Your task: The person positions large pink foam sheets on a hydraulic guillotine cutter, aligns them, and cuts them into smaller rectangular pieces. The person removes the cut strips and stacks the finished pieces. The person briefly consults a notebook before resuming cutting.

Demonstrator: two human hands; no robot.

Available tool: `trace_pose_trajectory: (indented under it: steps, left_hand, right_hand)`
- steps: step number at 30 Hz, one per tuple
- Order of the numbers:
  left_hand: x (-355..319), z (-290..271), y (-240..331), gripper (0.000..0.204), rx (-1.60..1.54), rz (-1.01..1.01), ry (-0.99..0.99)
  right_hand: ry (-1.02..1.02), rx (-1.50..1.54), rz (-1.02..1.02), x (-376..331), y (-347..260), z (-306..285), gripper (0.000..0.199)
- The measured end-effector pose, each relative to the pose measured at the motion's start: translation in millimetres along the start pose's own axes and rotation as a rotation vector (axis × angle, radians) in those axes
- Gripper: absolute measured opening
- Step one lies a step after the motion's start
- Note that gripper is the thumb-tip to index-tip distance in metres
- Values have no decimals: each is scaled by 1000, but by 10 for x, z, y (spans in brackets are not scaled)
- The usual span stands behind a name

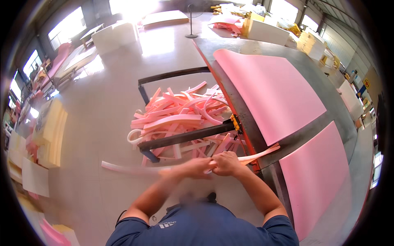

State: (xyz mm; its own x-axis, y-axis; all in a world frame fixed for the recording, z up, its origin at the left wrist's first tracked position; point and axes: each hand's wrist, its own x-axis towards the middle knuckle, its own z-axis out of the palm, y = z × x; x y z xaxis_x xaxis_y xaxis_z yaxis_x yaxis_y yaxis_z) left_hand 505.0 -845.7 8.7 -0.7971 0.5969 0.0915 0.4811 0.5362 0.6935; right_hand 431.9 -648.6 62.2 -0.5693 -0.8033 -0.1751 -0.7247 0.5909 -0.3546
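Observation:
A long, thin pink-and-white foam strip (262, 154) runs sideways in front of my body. My right hand (226, 163) is closed around its middle, close to the table's edge. Beside it, touching or nearly touching, my left hand (198, 168) is closed on the strip too, somewhat smeared by motion. The strip's right end lies over the table edge, and its blurred left end sticks out past my left forearm above the floor. Two pink foam sheets, a far one (271, 96) and a near one (316, 176), lie gently curved on the metal table (334, 92).
A heap of pink and white foam offcuts (172, 108) lies on the floor inside a dark metal frame (184, 138) joined to the table's red-edged left side. Yellow foam blocks (53, 133) stand at the left. A thin black stand (191, 24) rises behind; more foam stacks (266, 32) sit farther back.

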Motion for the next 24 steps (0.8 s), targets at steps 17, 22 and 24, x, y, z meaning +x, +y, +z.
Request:
trace_pose_trajectory:
  steps: [17, 22, 24]
  left_hand:
    - [798, -463, 1422, 18, 85, 588, 324]
    - [942, -1010, 760, 51, -289, 306, 567]
    - [1091, -1179, 293, 52, -423, 179, 463]
  right_hand:
    - [1276, 613, 217, -1258, 1772, -738, 30]
    - [1539, 895, 146, -518, 885, -1277, 24]
    - [1401, 824, -82, 417, 209, -1180, 21]
